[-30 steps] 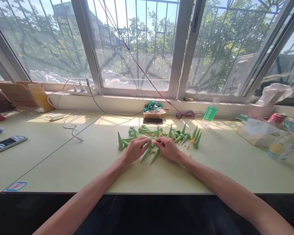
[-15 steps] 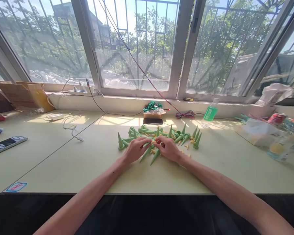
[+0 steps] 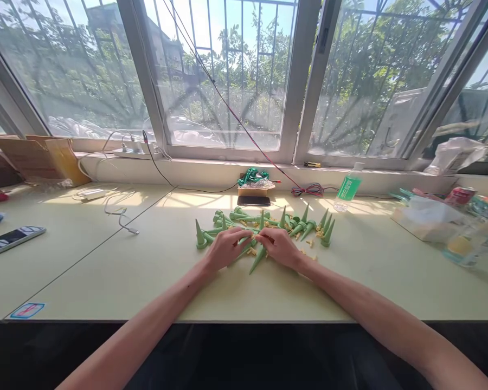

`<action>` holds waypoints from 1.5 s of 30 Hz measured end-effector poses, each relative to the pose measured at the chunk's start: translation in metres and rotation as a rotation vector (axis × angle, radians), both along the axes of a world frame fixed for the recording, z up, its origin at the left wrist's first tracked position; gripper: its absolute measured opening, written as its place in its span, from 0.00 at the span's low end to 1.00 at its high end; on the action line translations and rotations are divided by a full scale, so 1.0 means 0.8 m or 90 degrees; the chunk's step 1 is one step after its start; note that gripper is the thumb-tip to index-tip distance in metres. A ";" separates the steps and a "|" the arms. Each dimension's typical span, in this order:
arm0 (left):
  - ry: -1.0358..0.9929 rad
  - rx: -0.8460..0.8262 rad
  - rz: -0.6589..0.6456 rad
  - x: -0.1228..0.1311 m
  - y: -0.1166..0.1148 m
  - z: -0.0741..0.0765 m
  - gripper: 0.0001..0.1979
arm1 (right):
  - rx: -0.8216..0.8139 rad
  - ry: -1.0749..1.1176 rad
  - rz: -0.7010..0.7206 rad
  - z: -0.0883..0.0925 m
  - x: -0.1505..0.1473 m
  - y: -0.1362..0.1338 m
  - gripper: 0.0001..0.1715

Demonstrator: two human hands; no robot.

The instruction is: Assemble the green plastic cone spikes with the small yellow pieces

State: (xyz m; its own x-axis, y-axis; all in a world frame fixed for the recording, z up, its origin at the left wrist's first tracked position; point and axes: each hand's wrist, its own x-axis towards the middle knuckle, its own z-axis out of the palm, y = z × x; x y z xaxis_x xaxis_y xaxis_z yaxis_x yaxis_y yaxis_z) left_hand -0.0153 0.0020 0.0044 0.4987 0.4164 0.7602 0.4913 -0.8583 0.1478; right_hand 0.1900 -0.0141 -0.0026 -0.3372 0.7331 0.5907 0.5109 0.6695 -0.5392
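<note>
A heap of green cone-shaped spikes (image 3: pixel 268 223) lies on the pale table (image 3: pixel 146 271), some upright, some on their sides, with small yellow pieces (image 3: pixel 309 242) scattered among them. My left hand (image 3: pixel 225 248) is curled around one green spike (image 3: pixel 244 247) at the heap's near edge. My right hand (image 3: pixel 280 246) is closed in a pinch right beside it, fingertips meeting the left hand's; what it pinches is too small to name. Another green spike (image 3: pixel 257 261) lies between the hands, tip pointing toward me.
Behind the heap sit a phone and a small box (image 3: pixel 254 196) with green wire. A green-labelled bottle (image 3: pixel 347 189) stands at the right rear. Bags and cans (image 3: pixel 439 216) crowd the far right. Cables, a charger (image 3: pixel 92 193) and a flat strip (image 3: pixel 8 240) lie at left.
The spike in my left hand has been drawn further into the hand, so less of its tip shows. Both hands stay in the same place.
</note>
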 end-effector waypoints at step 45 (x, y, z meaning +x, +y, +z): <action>-0.017 -0.013 -0.008 -0.001 0.001 0.001 0.08 | -0.031 0.027 -0.002 0.004 -0.002 -0.006 0.11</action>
